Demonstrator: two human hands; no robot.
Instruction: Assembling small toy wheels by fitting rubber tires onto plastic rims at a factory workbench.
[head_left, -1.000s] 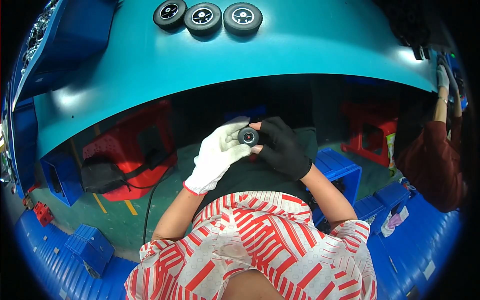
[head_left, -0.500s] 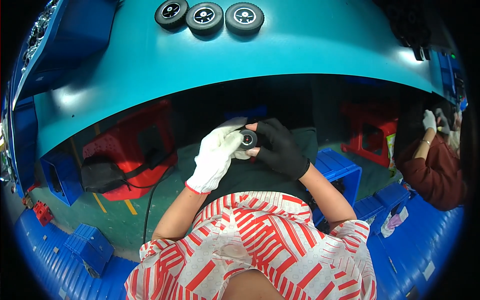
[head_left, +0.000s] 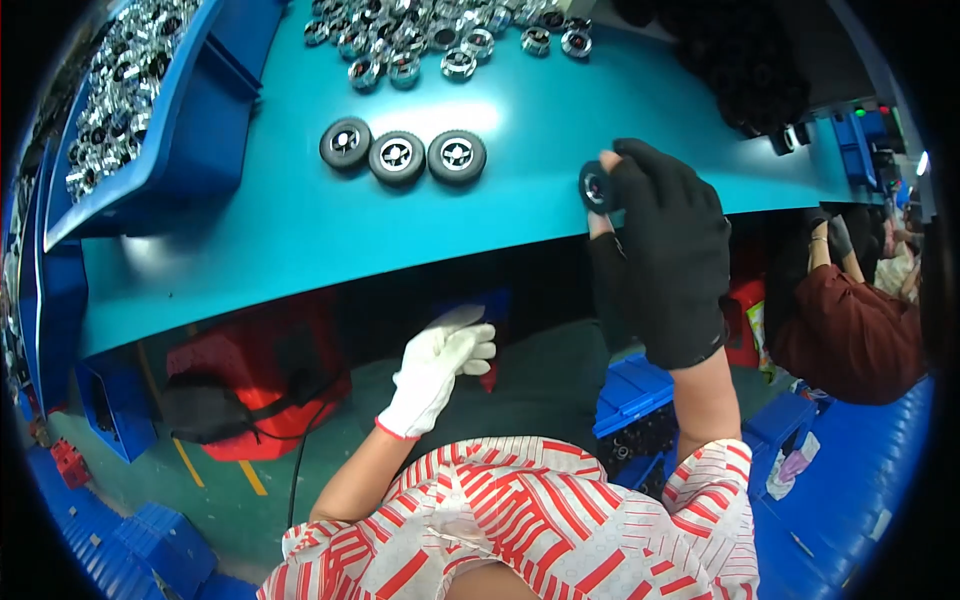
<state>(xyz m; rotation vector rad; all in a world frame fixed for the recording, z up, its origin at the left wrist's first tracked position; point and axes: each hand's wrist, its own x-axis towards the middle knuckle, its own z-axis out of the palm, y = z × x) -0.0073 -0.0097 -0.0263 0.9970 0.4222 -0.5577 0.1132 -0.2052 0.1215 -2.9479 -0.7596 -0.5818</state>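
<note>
My right hand (head_left: 665, 250), in a black glove with bare fingertips, grips a small black-tyred wheel (head_left: 594, 187) between thumb and fingers over the table's near edge. My left hand (head_left: 440, 360) wears a white glove and hangs above my lap. Its fingers are loosely bent and slightly apart, and nothing shows in them. A small red thing (head_left: 488, 379) lies just below its fingertips; I cannot make out what it is. On the teal table (head_left: 520, 205) three wheels stay side by side: a left one (head_left: 345, 143), a middle one (head_left: 397, 157) and a right one (head_left: 457, 157).
Many chrome wheel hubs (head_left: 460, 64) lie at the table's back. A blue bin (head_left: 205, 125) of hubs stands at left, and black tyres (head_left: 750, 80) are heaped at right. Beneath are a red stool (head_left: 220, 355) and a blue crate (head_left: 635, 385). A co-worker (head_left: 845, 325) sits at right.
My hands have parted. My right hand has carried the wheel up and right, to the table edge, while my left hand has let go and stays low. The view now takes in more of the table.
</note>
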